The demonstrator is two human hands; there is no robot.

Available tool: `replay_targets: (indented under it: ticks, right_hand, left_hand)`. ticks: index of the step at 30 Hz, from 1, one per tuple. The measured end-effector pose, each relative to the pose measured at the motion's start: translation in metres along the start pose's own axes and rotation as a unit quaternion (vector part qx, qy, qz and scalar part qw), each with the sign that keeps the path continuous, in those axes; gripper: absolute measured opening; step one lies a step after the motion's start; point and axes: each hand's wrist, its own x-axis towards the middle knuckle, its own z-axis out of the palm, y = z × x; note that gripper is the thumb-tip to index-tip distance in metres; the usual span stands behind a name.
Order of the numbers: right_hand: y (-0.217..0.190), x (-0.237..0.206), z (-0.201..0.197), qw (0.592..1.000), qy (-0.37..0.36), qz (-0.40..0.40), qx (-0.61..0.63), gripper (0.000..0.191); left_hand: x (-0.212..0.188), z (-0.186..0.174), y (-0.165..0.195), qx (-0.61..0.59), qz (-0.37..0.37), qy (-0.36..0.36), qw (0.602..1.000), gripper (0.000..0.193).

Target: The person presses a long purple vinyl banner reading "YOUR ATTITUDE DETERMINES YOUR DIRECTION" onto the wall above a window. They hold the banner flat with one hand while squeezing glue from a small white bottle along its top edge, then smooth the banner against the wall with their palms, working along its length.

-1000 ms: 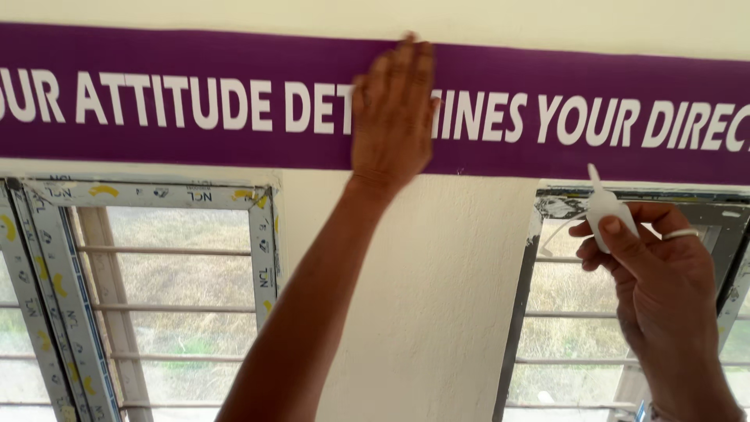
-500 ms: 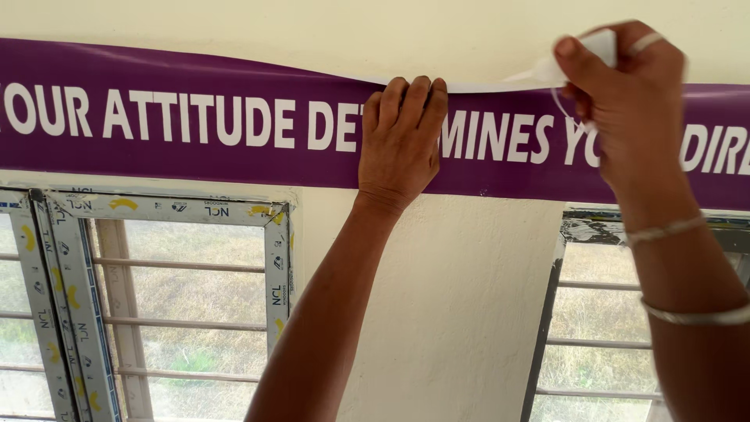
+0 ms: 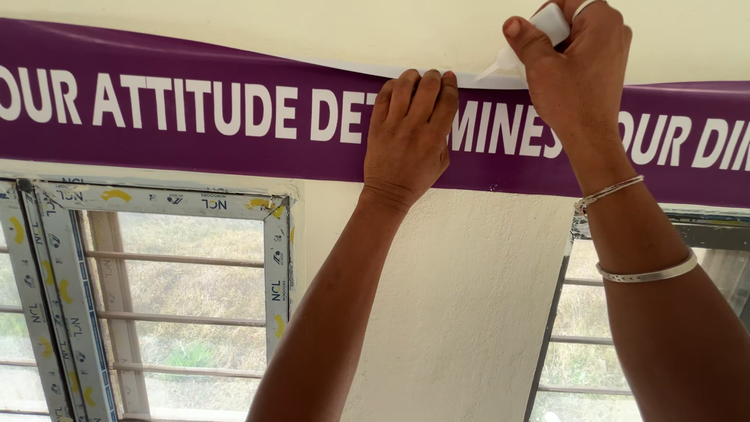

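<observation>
**Gluing the banner's top edge: steady press, small squeeze**

Nearest the camera are the two forearms, the right one wearing two thin metal bangles [image 3: 625, 234] at the wrist. Further up, the left hand [image 3: 408, 137] lies against the purple banner [image 3: 195, 117], palm on the face of the strip and fingers curled over its top edge, where the white backing shows folded a little away from the wall [image 3: 453, 312]. The right hand [image 3: 574, 74] is closed around a small white glue bottle [image 3: 539, 35], thumb and fingers gripping the body, with the nozzle pointing down-left toward the lifted edge just beside the left fingertips.

To do this well, I judge the nozzle tip should sit in the gap behind the banner, not on its printed face, and the squeeze should be light, so that no glue runs down the purple front. The left hand should keep the strip level with the part already on the wall, to avoid a wrinkle.

Beyond, below the banner, two barred windows [image 3: 180, 297] flank the cream plaster.
</observation>
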Motion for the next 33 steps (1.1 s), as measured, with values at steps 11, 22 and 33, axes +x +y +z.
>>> replay_targets:
  ticks: [11, 22, 33]
  right_hand:
    - [-0.028, -0.003, -0.012, 0.989, 0.063, 0.086, 0.103, 0.014]
    - [-0.007, -0.047, -0.006, 0.962, 0.059, 0.058, 0.262, 0.032]
    - [0.037, -0.059, 0.028, 0.995, 0.053, -0.079, 0.041, 0.033]
  left_hand:
    - [-0.002, 0.007, -0.001, -0.005, -0.017, -0.019, 1.0, 0.053]
    - [-0.003, 0.014, -0.002, -0.036, -0.049, -0.137, 0.989, 0.056]
    - [0.006, 0.011, 0.006, 0.018, -0.043, -0.216, 0.975, 0.055]
